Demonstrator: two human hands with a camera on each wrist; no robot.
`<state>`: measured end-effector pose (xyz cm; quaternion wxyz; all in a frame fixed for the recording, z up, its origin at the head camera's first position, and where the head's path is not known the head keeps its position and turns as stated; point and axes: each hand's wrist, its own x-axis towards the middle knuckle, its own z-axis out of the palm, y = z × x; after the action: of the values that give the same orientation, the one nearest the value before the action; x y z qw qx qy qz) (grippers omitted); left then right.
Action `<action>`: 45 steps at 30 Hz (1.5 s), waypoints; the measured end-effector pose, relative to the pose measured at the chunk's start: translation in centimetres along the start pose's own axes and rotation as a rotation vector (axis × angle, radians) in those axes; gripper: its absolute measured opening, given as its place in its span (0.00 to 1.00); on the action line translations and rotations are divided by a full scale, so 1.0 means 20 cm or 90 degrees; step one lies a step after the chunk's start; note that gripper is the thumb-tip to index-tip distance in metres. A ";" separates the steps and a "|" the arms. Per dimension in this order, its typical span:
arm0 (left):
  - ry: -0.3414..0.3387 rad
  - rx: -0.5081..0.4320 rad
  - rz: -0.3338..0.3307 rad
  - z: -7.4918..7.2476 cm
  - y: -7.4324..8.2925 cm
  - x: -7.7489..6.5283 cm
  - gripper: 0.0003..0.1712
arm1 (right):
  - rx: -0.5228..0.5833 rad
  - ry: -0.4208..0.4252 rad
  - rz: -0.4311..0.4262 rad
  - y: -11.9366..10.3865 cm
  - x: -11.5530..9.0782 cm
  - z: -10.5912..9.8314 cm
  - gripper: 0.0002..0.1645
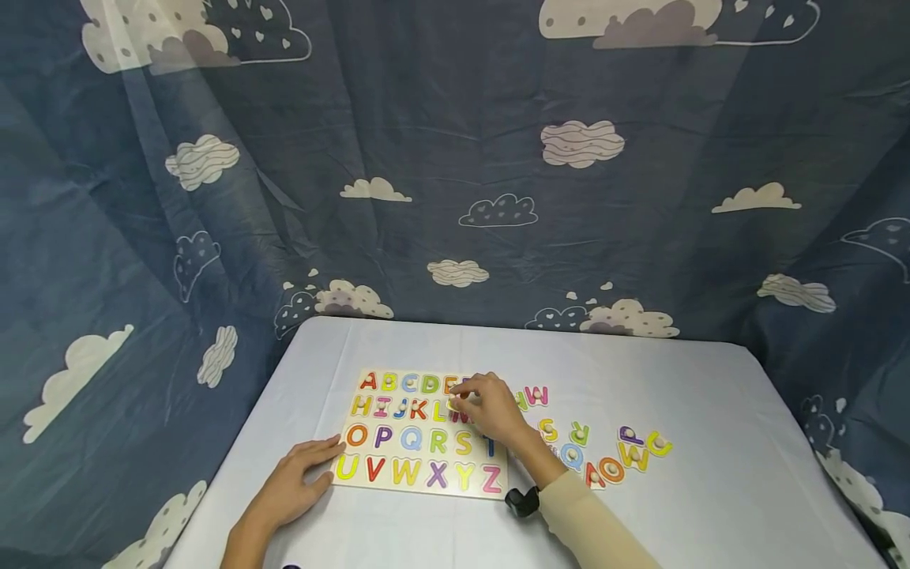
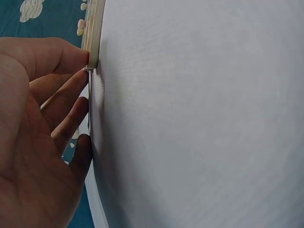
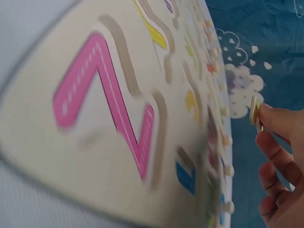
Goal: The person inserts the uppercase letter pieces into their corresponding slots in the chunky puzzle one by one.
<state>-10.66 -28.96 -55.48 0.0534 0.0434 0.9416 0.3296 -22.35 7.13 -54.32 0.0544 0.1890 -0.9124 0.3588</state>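
A wooden alphabet puzzle board (image 1: 419,491) lies on the white table, with knobbed letters seated in its upper rows. My right hand (image 1: 490,407) is over its upper right part and pinches a small letter piece (image 3: 254,111) between thumb and index finger. Seen edge-on in the right wrist view, that piece is thin with a little yellow; I cannot tell which letter it is. My left hand (image 1: 295,482) rests at the board's left edge, its fingers fairly straight and touching the side. In the left wrist view the thumb tip is against the board's edge (image 2: 95,35).
Loose letter pieces lie right of the board, among them an orange O (image 1: 611,471), a blue Q (image 1: 572,457), a green R (image 1: 579,433) and a pink piece (image 1: 536,396). Patterned blue cloth (image 1: 455,142) hangs behind the white table (image 1: 711,442).
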 end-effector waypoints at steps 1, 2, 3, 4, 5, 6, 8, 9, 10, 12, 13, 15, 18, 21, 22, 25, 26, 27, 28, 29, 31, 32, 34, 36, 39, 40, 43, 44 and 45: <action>0.001 -0.001 0.001 0.00 0.00 0.00 0.27 | 0.003 -0.006 -0.003 0.00 0.00 0.01 0.11; 0.001 -0.004 0.004 0.00 0.00 0.00 0.27 | 0.006 -0.012 -0.003 -0.01 0.00 0.03 0.11; 0.002 -0.003 0.005 0.00 0.00 0.00 0.27 | 0.012 -0.018 -0.001 -0.01 0.01 0.04 0.11; 0.003 -0.003 0.003 0.01 0.00 0.00 0.27 | 0.016 -0.025 0.001 -0.02 0.01 0.05 0.11; 0.004 -0.004 0.004 0.01 0.00 0.00 0.27 | 0.021 -0.031 0.005 -0.02 0.01 0.06 0.11; 0.004 -0.005 0.006 0.01 0.00 0.00 0.27 | 0.026 -0.033 0.006 -0.02 0.01 0.07 0.10; 0.005 -0.007 0.008 0.01 0.00 0.00 0.27 | 0.038 -0.037 0.010 -0.03 0.02 0.10 0.09; 0.005 -0.006 0.006 0.01 0.00 0.00 0.27 | 0.044 -0.040 0.010 -0.03 0.02 0.11 0.08; 0.005 -0.008 0.003 0.01 0.00 0.00 0.27 | 0.049 -0.043 0.010 -0.03 0.02 0.12 0.08; 0.003 -0.008 -0.002 0.02 0.00 0.00 0.27 | 0.059 -0.051 0.011 -0.03 0.03 0.14 0.08; 0.001 -0.008 -0.004 0.02 -0.01 0.00 0.27 | 0.061 -0.056 0.011 -0.03 0.03 0.15 0.08; -0.001 -0.007 -0.008 0.02 -0.01 0.00 0.27 | 0.055 -0.063 0.013 -0.03 0.03 0.17 0.08; -0.005 -0.008 -0.010 0.02 -0.01 0.01 0.27 | 0.042 -0.066 0.016 -0.03 0.03 0.19 0.07; -0.004 -0.010 -0.011 0.02 -0.01 0.01 0.27 | 0.033 -0.060 0.009 -0.03 0.03 0.19 0.07; -0.003 -0.010 -0.011 0.02 -0.01 0.01 0.27 | 0.030 -0.058 0.007 -0.03 0.03 0.19 0.07; -0.001 -0.008 -0.011 0.02 -0.01 0.00 0.27 | 0.023 -0.054 0.001 -0.03 0.03 0.19 0.07; -0.001 -0.008 -0.012 0.02 -0.01 0.00 0.27 | 0.018 -0.053 0.002 -0.04 0.03 0.19 0.07; -0.001 -0.007 -0.012 0.02 -0.01 0.00 0.27 | 0.013 -0.053 0.001 -0.04 0.03 0.19 0.07; -0.001 -0.006 -0.012 0.02 -0.01 0.00 0.27 | 0.009 -0.053 0.001 -0.04 0.02 0.19 0.07; -0.002 -0.005 -0.014 0.02 -0.01 0.00 0.27 | 0.003 -0.052 0.000 -0.03 0.02 0.19 0.07; -0.003 -0.003 -0.014 0.01 -0.01 0.00 0.27 | -0.011 -0.049 -0.002 -0.04 0.02 0.19 0.07; -0.004 -0.003 -0.015 0.01 -0.01 0.01 0.27 | -0.015 -0.047 -0.002 -0.04 0.02 0.19 0.07; -0.005 -0.003 -0.017 0.01 0.00 0.01 0.27 | -0.018 -0.045 -0.006 -0.03 0.01 0.19 0.08; -0.006 -0.004 -0.019 0.01 0.00 0.01 0.27 | -0.009 -0.047 -0.002 -0.03 0.01 0.19 0.10; -0.007 -0.007 -0.019 0.02 0.00 0.01 0.27 | 0.027 -0.061 0.007 -0.03 0.01 0.17 0.14; -0.008 -0.009 -0.019 0.02 0.00 0.01 0.27 | 0.037 -0.064 0.009 -0.02 0.00 0.16 0.15; -0.007 -0.009 -0.017 0.02 -0.01 0.01 0.27 | 0.065 -0.062 0.016 0.01 0.00 0.12 0.15; -0.007 -0.008 -0.017 0.02 -0.01 0.01 0.27 | 0.067 -0.056 0.021 0.02 0.00 0.10 0.15; -0.006 -0.006 -0.017 0.02 -0.02 0.01 0.27 | 0.066 -0.050 0.026 0.03 -0.01 0.09 0.15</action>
<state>-10.89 -28.95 -55.99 0.0624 0.0319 0.9403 0.3332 -22.44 6.42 -56.02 0.0010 0.1870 -0.8976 0.3992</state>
